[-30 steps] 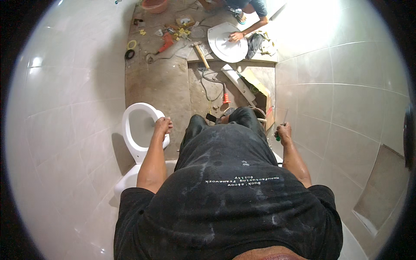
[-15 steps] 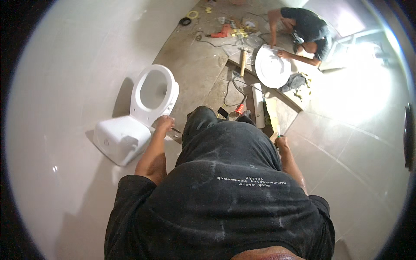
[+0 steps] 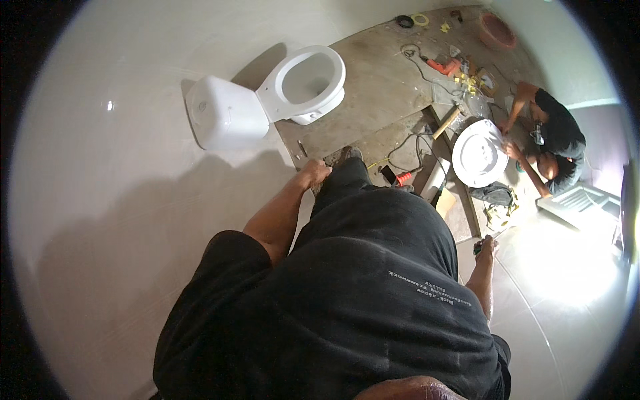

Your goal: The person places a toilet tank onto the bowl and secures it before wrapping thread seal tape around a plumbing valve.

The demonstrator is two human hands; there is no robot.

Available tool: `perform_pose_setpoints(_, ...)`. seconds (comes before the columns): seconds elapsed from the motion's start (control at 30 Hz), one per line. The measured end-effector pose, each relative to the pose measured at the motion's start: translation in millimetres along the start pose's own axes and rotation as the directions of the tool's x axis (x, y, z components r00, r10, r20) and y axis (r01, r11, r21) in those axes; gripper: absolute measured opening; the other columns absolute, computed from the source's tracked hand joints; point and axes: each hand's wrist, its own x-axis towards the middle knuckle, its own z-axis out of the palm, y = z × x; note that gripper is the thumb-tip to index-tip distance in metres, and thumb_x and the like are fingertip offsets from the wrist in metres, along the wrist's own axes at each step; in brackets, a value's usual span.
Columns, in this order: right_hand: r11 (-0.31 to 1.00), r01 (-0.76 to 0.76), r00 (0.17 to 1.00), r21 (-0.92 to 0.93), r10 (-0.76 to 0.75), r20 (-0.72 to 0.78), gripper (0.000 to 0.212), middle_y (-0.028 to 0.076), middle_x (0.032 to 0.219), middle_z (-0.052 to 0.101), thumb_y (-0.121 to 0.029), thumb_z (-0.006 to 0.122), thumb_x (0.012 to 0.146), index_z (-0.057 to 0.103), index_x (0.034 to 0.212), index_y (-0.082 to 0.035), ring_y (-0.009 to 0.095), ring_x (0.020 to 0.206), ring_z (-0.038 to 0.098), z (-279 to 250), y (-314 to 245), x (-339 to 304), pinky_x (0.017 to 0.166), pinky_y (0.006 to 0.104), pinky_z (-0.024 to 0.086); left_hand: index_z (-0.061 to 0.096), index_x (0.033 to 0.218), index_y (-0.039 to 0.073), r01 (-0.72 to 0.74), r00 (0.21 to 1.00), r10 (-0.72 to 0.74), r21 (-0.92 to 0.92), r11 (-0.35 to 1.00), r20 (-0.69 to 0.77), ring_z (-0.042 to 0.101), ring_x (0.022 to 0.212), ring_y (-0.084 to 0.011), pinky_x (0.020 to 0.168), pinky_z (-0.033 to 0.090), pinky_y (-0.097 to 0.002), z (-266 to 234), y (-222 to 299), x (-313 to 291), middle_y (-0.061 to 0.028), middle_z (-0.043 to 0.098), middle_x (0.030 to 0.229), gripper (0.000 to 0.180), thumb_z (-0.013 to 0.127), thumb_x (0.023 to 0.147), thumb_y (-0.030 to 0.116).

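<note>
My left hand hangs low beside my left leg with its fingers curled. What it may hold is hidden. In front of it, a small dark strip lies on the floor near the toilet. The white toilet, with its tank and open bowl, stands at the far left. My right hand is closed around a small tool with a dark green handle, at my right side above the tiles. Its exact kind is too small to make out.
A crouching person handles a round white basin at the right. A hammer, an orange drill, cables, a black bag and a phone lie around the floor cut-out. A reddish tub stands at the back.
The view has turned, so the toilet now appears higher and further right, and the basin and crouching person further right. My right hand still grips the green-handled tool.
</note>
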Motion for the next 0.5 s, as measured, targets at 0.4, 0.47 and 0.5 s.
perform_pose_setpoints(0.4, 0.96, 0.157, 0.93, -0.233, -0.064, 0.363, 0.018, 0.005, 0.064, 0.046, -0.021, 0.061, 0.085, 0.055, 0.092, -0.005, 0.019, 0.048, 0.048, 37, 46, 15, 0.042, 0.034, 0.042, 0.074, 0.087, 0.004, 0.051, 0.954, 0.029, 0.257, 0.965, -0.298, 0.071, 0.084, -0.0345, 0.074, 0.056, -0.0474, 102, 81, 75, -0.0195, 0.073, 0.09, 0.027, 0.072, 0.081, 0.03)
perform_pose_setpoints(0.47, 0.96, 0.158, 0.936, -0.23, -0.071, 0.345, 0.018, 0.005, 0.063, 0.045, -0.02, 0.062, 0.085, 0.055, 0.092, -0.005, 0.018, 0.048, 0.048, 21, 33, 16, 0.042, 0.0341, 0.043, 0.072, 0.089, 0.003, -0.209, 0.966, 0.248, 0.337, 0.918, -0.078, 0.07, 0.083, -0.0344, 0.074, 0.055, -0.0467, 72, 156, 88, -0.0198, 0.072, 0.089, 0.025, 0.069, 0.084, 0.028)
perform_pose_setpoints(0.5, 0.962, 0.157, 0.934, -0.223, -0.072, 0.35, 0.018, 0.005, 0.063, 0.045, -0.019, 0.062, 0.084, 0.055, 0.092, -0.005, 0.018, 0.048, 0.048, 15, 27, 16, 0.042, 0.0342, 0.043, 0.071, 0.09, 0.003, -0.318, 0.944, 0.329, 0.35, 0.881, 0.029, 0.07, 0.082, -0.0344, 0.074, 0.055, -0.0463, 65, 184, 88, -0.0199, 0.071, 0.088, 0.024, 0.068, 0.085, 0.026)
